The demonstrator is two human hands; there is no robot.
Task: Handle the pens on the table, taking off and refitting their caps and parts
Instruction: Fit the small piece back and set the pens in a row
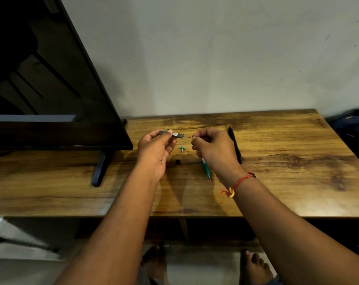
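L hand (156,149) is gripping a dark pen barrel (175,134), thumb & fingers curled round it, holding it level above the table (287,161). R hand (213,149) is pinching a thin refill (188,137) sticking out of the barrel's right end. Lying on the wood below: small green part (182,149), small black piece (177,161), green pen (206,169) partly under R wrist, black pen (235,145) just right of R hand. TV (41,79) is standing at left.

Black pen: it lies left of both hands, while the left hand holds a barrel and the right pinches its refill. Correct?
No. The head view shows the black pen lying right of both hands. The left hand does hold the barrel, and the right hand pinches its refill.
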